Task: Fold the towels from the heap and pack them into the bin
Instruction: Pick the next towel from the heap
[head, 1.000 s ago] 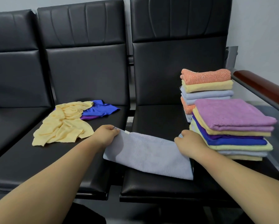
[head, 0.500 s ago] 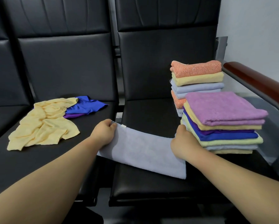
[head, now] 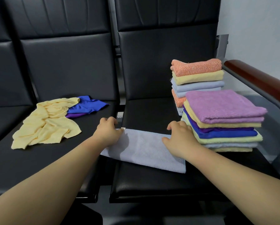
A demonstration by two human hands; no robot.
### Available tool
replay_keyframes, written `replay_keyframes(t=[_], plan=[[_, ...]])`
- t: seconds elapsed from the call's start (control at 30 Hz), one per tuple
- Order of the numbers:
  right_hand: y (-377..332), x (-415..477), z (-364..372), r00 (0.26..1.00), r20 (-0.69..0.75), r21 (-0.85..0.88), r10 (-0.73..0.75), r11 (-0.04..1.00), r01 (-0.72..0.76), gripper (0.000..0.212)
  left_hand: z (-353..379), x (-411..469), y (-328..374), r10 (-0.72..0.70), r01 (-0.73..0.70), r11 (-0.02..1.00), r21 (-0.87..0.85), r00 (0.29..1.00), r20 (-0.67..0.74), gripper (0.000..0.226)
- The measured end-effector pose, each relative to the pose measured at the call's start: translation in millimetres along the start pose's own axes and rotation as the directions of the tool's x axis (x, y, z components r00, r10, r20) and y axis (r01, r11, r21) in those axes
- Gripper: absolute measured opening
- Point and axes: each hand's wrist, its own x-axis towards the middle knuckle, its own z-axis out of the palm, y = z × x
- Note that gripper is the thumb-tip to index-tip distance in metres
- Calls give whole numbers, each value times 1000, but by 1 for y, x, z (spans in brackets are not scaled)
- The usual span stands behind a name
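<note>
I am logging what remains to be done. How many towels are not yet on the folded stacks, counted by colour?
Yellow towel, loose in the heap: 1
Blue towel, loose in the heap: 1
Purple towel, mostly hidden: 1
Light blue towel, at the left hand and right hand: 1
Total: 4

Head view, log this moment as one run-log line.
step: folding | item: light blue towel | left hand: left end | right hand: right end | heap: remaining

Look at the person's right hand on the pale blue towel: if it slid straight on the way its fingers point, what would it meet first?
The right hand points up-left across the bare black seat; the seat back looks first, though depth is unclear.
</note>
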Motion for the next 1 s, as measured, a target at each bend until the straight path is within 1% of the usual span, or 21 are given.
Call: replay_keyframes(t=[0.1,0.2,0.23,0.3,0.37,0.43,0.5,0.6,0.67,0.7,0.73,0.8,0.9,1.0], plan=[[-2,-2,1,994,46,-25,-98,995,99,20,-1,-13,11,57,-62,993,98,997,54,27],[-3,-3,2,978,144,-8,-154,988,157,8,4,-26,24,134,-163,969,183,978,161,16],[-3,-3,1,972,163,-20,-167,985,172,7,8,-30,28,147,-189,960,206,968,204,16],[-1,-1,0,964,188,-58,-188,978,202,8,17,-37,36,168,-232,944,234,950,265,24],[-1,0,-2,960,199,-88,-197,972,217,14,22,-40,42,194,-263,936,236,941,278,30],[0,0,-4,956,214,-107,-201,968,228,15,24,-41,48,207,-281,931,234,932,296,28],[1,-4,-5,958,218,-97,-187,972,212,12,25,-38,51,244,-330,910,250,915,320,26],[4,-9,-8,961,206,-65,-184,977,201,10,29,-33,53,313,-417,875,244,874,370,30],[4,-14,-10,956,196,-9,-220,974,226,13,31,-29,54,368,-476,842,254,851,375,32],[4,-16,-11,948,199,12,-249,968,252,14,32,-28,56,393,-502,812,297,847,357,34],[3,-17,-13,936,214,21,-279,959,281,14,31,-25,58,403,-512,785,349,849,341,36],[2,-21,-11,915,243,29,-323,945,326,12,32,-24,59,383,-487,780,394,868,315,38],[2,-23,-9,901,260,67,-347,937,341,9,35,-26,51,338,-441,802,403,891,302,41],[2,-23,-7,897,258,78,-360,933,352,10,37,-36,39,281,-411,843,346,886,369,46]])
